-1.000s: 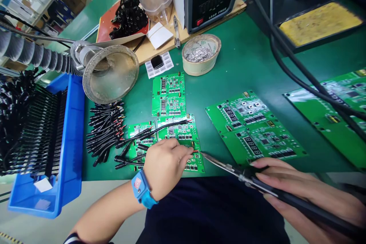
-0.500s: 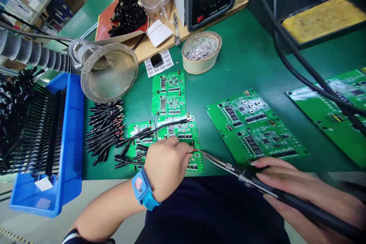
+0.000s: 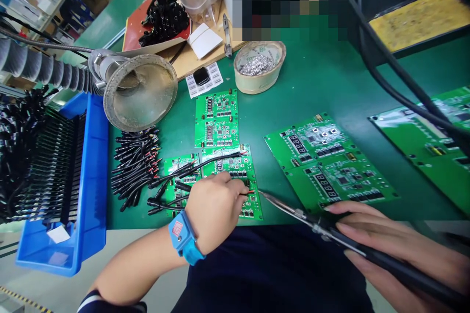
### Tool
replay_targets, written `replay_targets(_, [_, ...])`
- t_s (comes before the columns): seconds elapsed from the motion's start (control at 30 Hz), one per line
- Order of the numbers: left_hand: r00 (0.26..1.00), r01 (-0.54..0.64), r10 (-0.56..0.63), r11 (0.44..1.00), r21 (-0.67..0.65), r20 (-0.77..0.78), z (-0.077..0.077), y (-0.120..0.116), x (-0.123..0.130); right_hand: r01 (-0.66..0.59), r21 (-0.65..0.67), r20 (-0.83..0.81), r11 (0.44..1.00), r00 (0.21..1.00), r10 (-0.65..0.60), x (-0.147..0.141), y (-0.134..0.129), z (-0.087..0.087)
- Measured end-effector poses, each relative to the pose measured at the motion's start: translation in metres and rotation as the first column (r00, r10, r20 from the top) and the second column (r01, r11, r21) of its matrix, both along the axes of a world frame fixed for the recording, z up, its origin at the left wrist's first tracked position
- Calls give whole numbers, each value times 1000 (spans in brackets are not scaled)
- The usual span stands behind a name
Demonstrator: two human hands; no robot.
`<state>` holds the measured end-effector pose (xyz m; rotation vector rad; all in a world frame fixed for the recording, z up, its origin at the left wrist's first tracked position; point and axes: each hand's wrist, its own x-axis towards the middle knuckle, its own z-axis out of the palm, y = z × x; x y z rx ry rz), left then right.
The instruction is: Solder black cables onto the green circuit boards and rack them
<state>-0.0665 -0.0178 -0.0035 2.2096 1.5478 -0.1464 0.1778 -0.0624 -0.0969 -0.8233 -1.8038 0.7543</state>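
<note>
The left hand (image 3: 215, 212) lies knuckles-up over the near edge of a small green circuit board (image 3: 235, 176), wrist bent slightly and forearm coming in from the lower left, a blue wrist strap (image 3: 183, 237) snug above it. Its fingers curl down and pinch a thin red-tipped wire (image 3: 249, 191) against the board; the fingertips themselves are tucked under, so how tightly they press is hard to say. Black cable leads (image 3: 191, 171) run from under the hand across the board towards a loose pile of black cables (image 3: 134, 166) on the green tabletop (image 3: 316, 88).

The right hand (image 3: 396, 249) comes in low from the right edge, fingers stretched long and closed around the black handle of a soldering iron (image 3: 330, 232), held like a pen and almost flat. The iron's metal tip points left and sits just beside the wire end at the board's right edge.

The board lies at the tabletop's near edge, directly before the person. Another small board (image 3: 216, 120) lies just behind it, a larger panel of boards (image 3: 326, 161) to the right. A round fume hood (image 3: 141, 93) hangs over the left side, near a blue bin (image 3: 88, 181), and a bowl of solder scraps (image 3: 259, 66) stands further back.
</note>
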Motion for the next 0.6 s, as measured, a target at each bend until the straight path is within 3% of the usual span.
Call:
replay_targets(0.2, [1000, -16, 16, 1000, -4, 3, -1, 1, 3, -16, -10, 18, 1000, 1000, 16, -1, -2, -3])
replay_targets(0.6, [993, -60, 51, 995, 77, 107, -7, -6, -1, -47, 53, 90, 998, 995, 42, -9, 11, 15])
